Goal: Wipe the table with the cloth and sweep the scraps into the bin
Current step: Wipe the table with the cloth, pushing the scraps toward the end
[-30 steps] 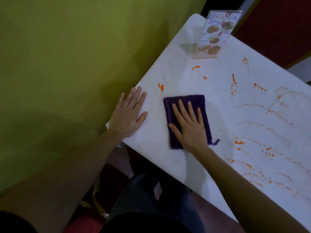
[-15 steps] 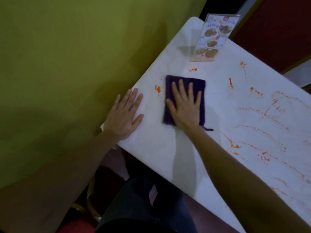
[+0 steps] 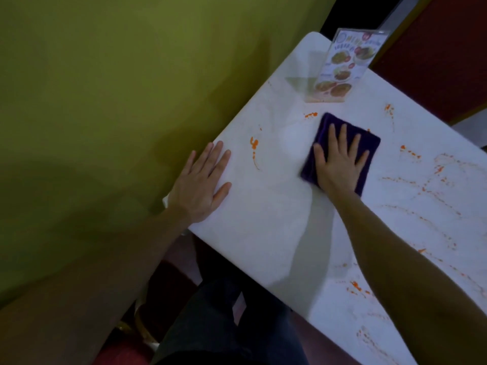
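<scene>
The dark purple folded cloth (image 3: 342,151) lies flat on the white smooth surface (image 3: 263,219), up at about one o'clock in the picture. The right hand (image 3: 340,164) lies flat on top of it with its fingers (image 3: 342,135) spread wide. It presses the cloth down and does not curl around it. The cloth sticks out past the hand at the top and on both sides.

At ten o'clock from the cloth, just beside its corner, there is a small orange splash (image 3: 311,115). Farther off at nine o'clock sits a bigger orange blob with a thin tail (image 3: 254,147). It lies between the two hands.

The left hand (image 3: 203,185) rests open and flat on the surface near the left edge, at about nine o'clock from the cloth. It holds nothing.

Up at twelve o'clock from the cloth stands a clear plastic menu card with food pictures (image 3: 342,67).

Many thin orange smears and dots (image 3: 421,196) cover the surface at three and four o'clock from the cloth, reaching to the right side.

A yellow-green wall (image 3: 105,101) fills the left side. Dark trousers (image 3: 224,325) show at six o'clock, under the surface edge.
</scene>
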`<state>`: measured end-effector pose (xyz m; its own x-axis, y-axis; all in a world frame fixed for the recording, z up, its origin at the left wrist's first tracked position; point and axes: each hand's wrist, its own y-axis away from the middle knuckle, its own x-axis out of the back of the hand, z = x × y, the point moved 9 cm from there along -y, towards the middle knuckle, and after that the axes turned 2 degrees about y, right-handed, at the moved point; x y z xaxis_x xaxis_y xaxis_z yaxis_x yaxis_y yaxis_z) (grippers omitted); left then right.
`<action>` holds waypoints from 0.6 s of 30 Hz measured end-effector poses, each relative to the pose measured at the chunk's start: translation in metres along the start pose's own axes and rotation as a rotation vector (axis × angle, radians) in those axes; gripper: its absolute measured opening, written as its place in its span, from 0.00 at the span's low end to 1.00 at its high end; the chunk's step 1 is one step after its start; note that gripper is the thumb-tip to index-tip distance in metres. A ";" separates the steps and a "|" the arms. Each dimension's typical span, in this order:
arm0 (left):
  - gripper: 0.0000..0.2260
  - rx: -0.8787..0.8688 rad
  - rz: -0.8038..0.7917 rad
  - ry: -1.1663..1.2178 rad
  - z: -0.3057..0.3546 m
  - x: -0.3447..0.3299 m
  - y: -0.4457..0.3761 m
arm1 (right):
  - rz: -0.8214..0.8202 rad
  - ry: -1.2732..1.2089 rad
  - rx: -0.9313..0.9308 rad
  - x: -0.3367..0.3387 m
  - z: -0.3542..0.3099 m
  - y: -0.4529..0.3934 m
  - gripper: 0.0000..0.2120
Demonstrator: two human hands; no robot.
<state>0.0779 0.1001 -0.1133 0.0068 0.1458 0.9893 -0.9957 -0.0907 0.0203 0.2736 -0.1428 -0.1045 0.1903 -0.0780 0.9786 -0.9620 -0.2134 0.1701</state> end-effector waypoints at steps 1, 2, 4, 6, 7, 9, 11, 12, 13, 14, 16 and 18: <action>0.30 0.001 0.003 0.000 0.000 0.000 0.000 | -0.001 -0.006 0.002 -0.001 -0.016 -0.010 0.31; 0.30 0.001 0.004 0.000 0.000 0.000 0.000 | -0.006 -0.004 0.028 -0.003 -0.034 -0.013 0.31; 0.30 -0.001 0.010 0.001 0.000 0.002 0.001 | -0.006 0.029 0.142 -0.009 -0.072 -0.003 0.30; 0.29 -0.005 0.016 -0.005 0.001 0.003 0.001 | -0.017 0.059 0.284 -0.016 -0.101 0.028 0.30; 0.29 -0.008 0.014 -0.005 0.001 0.003 0.001 | -0.030 0.064 0.355 -0.020 -0.109 0.048 0.30; 0.29 -0.014 0.007 0.007 0.002 0.003 0.001 | -0.081 0.071 0.467 -0.028 -0.106 0.090 0.30; 0.30 -0.012 -0.005 0.011 0.001 0.003 0.000 | -0.099 0.069 0.517 -0.031 -0.081 0.119 0.30; 0.30 -0.011 -0.010 0.007 0.001 0.002 0.000 | -0.083 0.071 0.514 -0.029 -0.063 0.125 0.30; 0.30 -0.011 -0.014 0.003 0.001 0.002 -0.001 | -0.062 0.076 0.492 -0.026 -0.044 0.124 0.30; 0.30 -0.011 -0.016 0.000 0.001 0.002 -0.001 | -0.048 0.083 0.449 -0.021 -0.025 0.116 0.31; 0.30 -0.005 -0.014 -0.010 0.000 0.001 -0.001 | -0.047 0.082 0.316 -0.012 0.006 0.085 0.32; 0.30 -0.007 -0.012 -0.018 0.001 0.002 -0.001 | -0.042 0.058 0.171 -0.003 0.021 0.047 0.33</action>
<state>0.0791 0.1000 -0.1115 0.0205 0.1294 0.9914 -0.9961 -0.0821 0.0313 0.2325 -0.1732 -0.1018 0.2136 -0.0097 0.9769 -0.9052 -0.3780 0.1942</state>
